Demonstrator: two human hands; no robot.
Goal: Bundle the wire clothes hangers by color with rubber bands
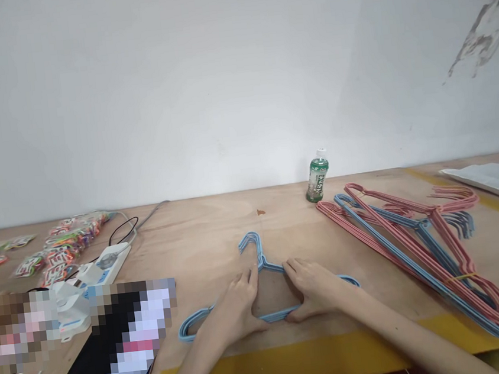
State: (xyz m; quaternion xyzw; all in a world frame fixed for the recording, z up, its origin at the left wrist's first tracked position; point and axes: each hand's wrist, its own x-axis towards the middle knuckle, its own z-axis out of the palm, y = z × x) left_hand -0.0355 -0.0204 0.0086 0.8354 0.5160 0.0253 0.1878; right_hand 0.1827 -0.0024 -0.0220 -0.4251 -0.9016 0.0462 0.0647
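Note:
A bundle of blue wire clothes hangers point(277, 315) lies in front of me on the table, its hooks at the far side. Around the left part of the bundle my left hand point(236, 310) is closed, fingers over the shoulder wires and thumb by the bottom bar. On the right part, my right hand point(313, 284) grips the same hangers, with its thumb at the bottom bar. A band shows at the bundle's left end. Parts of the wires are hidden under both hands.
Pink hangers point(448, 237) and more blue hangers are piled at the right, some tied with a yellow band. A green-labelled bottle point(317, 177) stands by the wall. At left lie a power strip point(106, 267), cables, a phone point(100, 339) and several small packets point(63, 254). A white tray point(493, 179) sits far right.

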